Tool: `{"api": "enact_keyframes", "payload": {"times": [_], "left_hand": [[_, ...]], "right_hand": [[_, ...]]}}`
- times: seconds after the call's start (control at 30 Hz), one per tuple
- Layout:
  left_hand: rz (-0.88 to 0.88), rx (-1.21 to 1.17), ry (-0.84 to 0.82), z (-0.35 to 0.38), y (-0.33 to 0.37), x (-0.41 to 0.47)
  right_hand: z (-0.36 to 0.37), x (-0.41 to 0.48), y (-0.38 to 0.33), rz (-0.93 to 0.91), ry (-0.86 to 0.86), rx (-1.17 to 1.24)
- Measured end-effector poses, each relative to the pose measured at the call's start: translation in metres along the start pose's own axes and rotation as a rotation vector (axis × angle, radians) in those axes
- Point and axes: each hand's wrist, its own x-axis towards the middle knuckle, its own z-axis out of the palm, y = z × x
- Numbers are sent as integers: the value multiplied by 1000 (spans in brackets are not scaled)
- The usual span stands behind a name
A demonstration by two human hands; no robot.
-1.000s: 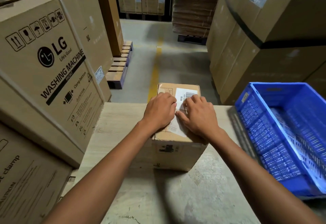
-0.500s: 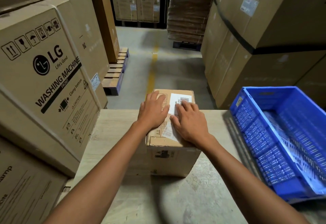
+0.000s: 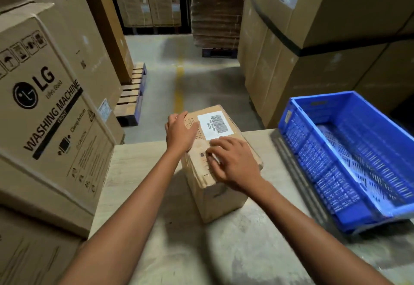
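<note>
Cardboard box, one, rectangular, bearing one smooth white label. The left hand and right hand rest flat on top, gripping nothing. One blue slotted crate sits at three o'clock.

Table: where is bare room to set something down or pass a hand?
Widest bare patch: left of the small box, up to the LG carton. The near table in front of the box is bare too. Tight: the strip between box and blue crate.
</note>
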Motion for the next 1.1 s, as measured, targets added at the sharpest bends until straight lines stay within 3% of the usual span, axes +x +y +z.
{"api": "enact_keyframes", "payload": {"times": [0.1, 0.23, 0.33, 0.57, 0.63, 0.7, 0.83, 0.93, 1.1], "left_hand": [[-77, 129, 31, -8, -1, -10], [-161, 273, -102, -22, -10, -6], [-158, 339, -171, -21, -7, -17], [-190, 410, -204, -23, -1, -30], [-147, 334, -164, -17, 1, -34], [-144, 89, -133, -8, 1, -40], [-287, -369, -116, -4, -4, -39], [-287, -447, -144, -1, 5, -35], [-165, -419, -82, 5, 73, -37]], "right_hand": [[-14, 9, 43, -73, -107, 48], [-35, 17, 74, 15, -198, 13], [-44, 24, 74, 118, -328, -141], [-42, 14, 66, 322, -208, -207], [-40, 8, 62, 439, -116, -162], [-36, -5, 55, 612, -6, -63], [-33, -20, 44, 891, 111, 271], [-43, -13, 60, 894, 123, 353], [-87, 1, 103, 941, 317, 696]]}}
